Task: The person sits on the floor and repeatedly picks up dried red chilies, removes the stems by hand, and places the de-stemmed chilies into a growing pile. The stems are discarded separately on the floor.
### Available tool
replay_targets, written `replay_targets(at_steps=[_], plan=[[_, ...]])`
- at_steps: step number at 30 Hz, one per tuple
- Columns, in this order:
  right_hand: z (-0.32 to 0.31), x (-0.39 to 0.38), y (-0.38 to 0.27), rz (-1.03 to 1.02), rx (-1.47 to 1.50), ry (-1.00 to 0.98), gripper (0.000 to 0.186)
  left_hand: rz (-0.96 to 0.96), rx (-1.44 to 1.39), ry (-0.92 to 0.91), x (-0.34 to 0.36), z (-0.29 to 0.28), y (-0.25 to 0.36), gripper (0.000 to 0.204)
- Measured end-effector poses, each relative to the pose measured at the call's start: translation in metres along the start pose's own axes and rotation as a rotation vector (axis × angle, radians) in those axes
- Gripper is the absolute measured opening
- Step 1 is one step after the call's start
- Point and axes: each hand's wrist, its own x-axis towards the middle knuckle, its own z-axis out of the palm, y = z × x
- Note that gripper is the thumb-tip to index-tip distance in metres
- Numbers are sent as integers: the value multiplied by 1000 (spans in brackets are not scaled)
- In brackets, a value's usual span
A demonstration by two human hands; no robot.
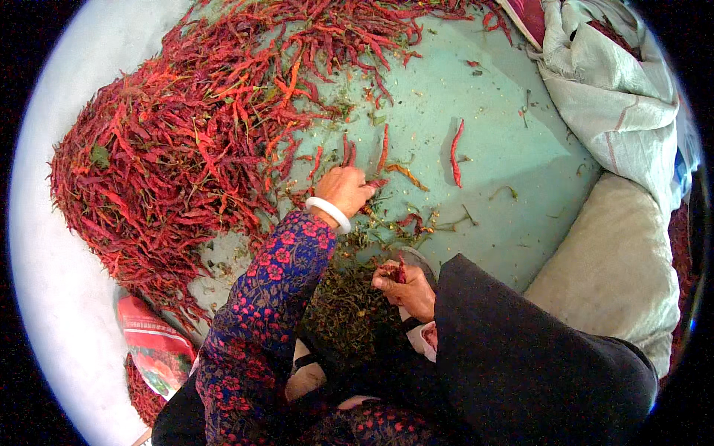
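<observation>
Head view looks down on a teal floor sheet (513, 149) strewn with stems and seeds. Right hand (405, 288) pinches a dark red chilli (400, 271) close to the lap, its long axis roughly upright in the picture, tip pointing away from the person. Left hand (343, 189), with a white bangle (328, 212) at the wrist, reaches out with fingers curled down onto loose chillies at the edge of the big red chilli heap (186, 149). Pale sacks (617, 104) lie at right.
</observation>
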Motion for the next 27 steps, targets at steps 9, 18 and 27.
replay_targets(at_steps=[9, 18, 27], plan=[[2, 2, -11, -11, 272, 12, 13, -462, -1195, -198, -55, -61, -13, 21], [15, 8, -20, -122, 383, 94, 28, -468, -1326, -296, -116, -38, -2, 21], [10, 16, -14, -67, 432, 121, 15, -368, -1030, -475, -108, -17, 8, 16]])
